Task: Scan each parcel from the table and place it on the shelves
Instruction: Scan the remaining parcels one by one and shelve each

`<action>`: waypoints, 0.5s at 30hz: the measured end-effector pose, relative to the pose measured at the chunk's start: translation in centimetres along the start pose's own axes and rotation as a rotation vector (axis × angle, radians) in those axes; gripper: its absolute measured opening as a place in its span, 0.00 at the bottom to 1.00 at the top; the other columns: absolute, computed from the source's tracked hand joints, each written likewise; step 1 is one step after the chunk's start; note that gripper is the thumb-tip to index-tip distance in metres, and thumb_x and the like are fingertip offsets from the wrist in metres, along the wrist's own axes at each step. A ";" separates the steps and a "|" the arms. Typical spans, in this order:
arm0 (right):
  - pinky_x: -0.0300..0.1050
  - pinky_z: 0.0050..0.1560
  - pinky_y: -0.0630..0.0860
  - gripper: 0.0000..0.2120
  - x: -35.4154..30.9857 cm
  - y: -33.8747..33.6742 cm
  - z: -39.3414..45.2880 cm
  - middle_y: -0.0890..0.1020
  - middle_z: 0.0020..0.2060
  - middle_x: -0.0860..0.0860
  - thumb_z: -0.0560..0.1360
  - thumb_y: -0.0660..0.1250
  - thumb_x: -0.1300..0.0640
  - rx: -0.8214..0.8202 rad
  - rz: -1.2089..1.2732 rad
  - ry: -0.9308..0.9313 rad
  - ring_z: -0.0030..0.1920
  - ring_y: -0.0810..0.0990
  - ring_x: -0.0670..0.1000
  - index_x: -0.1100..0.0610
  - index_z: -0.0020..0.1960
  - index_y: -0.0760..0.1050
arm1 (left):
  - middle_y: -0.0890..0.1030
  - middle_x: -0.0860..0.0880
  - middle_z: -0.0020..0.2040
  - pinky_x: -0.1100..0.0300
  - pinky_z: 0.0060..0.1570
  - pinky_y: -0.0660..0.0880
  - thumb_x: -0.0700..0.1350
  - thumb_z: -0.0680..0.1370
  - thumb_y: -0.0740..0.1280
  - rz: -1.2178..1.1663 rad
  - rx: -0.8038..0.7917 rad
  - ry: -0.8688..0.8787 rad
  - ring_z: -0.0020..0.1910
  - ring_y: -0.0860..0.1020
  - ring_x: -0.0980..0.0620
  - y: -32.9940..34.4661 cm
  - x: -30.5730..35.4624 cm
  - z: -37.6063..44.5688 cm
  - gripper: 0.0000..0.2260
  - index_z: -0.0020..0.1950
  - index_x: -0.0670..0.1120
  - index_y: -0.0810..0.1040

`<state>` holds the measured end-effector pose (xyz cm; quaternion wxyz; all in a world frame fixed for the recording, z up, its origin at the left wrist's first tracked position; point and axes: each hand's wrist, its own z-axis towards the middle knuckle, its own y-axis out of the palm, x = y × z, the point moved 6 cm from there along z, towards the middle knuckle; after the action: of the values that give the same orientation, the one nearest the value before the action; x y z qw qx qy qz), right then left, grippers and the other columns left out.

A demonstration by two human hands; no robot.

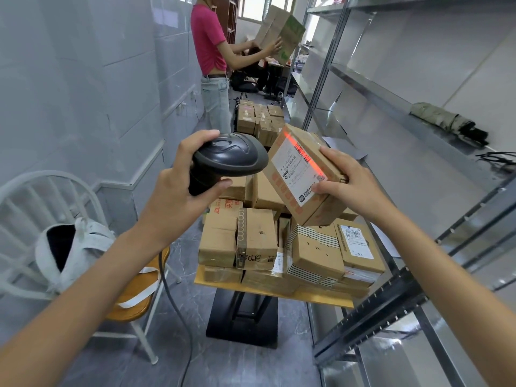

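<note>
Beside steel shelves [391,101], parcel-stacked table [279,296]

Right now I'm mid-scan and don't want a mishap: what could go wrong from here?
1. The right hand holds the tilted parcel alone, above the stacked parcels; if the grip slips, it may fall onto them.
2. The scanner cable trails to the floor beside the chair and might snag a foot.
3. The stack reaches the table edges, so a bump could topple boxes.

Shelves [391,101] lie open; parcels [279,247] crowd table [321,301]
</note>
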<state>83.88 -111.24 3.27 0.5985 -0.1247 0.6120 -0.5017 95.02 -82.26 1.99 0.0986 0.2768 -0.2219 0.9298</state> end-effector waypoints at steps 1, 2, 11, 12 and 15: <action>0.62 0.69 0.70 0.43 0.0 0.0 0.0 0.66 0.76 0.43 0.64 0.69 0.40 0.003 0.008 -0.003 0.72 0.67 0.52 0.38 0.77 0.61 | 0.69 0.75 0.65 0.74 0.59 0.72 0.47 0.76 0.72 -0.004 0.000 0.003 0.62 0.74 0.71 0.0 0.0 0.0 0.30 0.75 0.53 0.62; 0.62 0.69 0.70 0.43 0.0 0.0 0.0 0.66 0.76 0.43 0.64 0.69 0.40 0.006 0.013 -0.004 0.71 0.67 0.52 0.39 0.78 0.62 | 0.68 0.75 0.66 0.74 0.59 0.72 0.47 0.76 0.72 -0.008 0.001 0.006 0.62 0.73 0.71 -0.1 0.0 -0.1 0.30 0.75 0.53 0.62; 0.63 0.68 0.70 0.42 1.8 -0.1 -1.2 0.66 0.74 0.39 0.65 0.69 0.39 0.065 0.069 0.042 0.71 0.66 0.53 0.36 0.77 0.60 | 0.71 0.71 0.64 0.73 0.54 0.74 0.52 0.76 0.72 -0.088 0.018 -0.040 0.57 0.78 0.66 2.0 0.1 0.6 0.30 0.74 0.64 0.62; 0.63 0.68 0.70 0.42 2.2 -0.3 -1.6 0.66 0.74 0.39 0.65 0.69 0.39 0.080 0.087 0.052 0.72 0.66 0.54 0.36 0.77 0.60 | 0.72 0.70 0.63 0.72 0.52 0.75 0.52 0.76 0.72 -0.101 0.015 -0.044 0.54 0.79 0.66 2.6 0.3 0.8 0.30 0.73 0.66 0.62; 0.63 0.69 0.70 0.41 3.6 -1.5 -3.0 0.68 0.74 0.42 0.67 0.70 0.42 0.132 0.165 0.082 0.71 0.68 0.53 0.38 0.78 0.61 | 0.72 0.72 0.63 0.70 0.52 0.76 0.49 0.76 0.74 -0.157 -0.006 -0.040 0.53 0.80 0.64 4.7 0.9 1.6 0.31 0.73 0.65 0.63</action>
<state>79.71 -113.20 1.53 0.6191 -0.0139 0.6098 -0.4946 93.57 -87.11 2.00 0.1677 0.3115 -0.2042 0.9128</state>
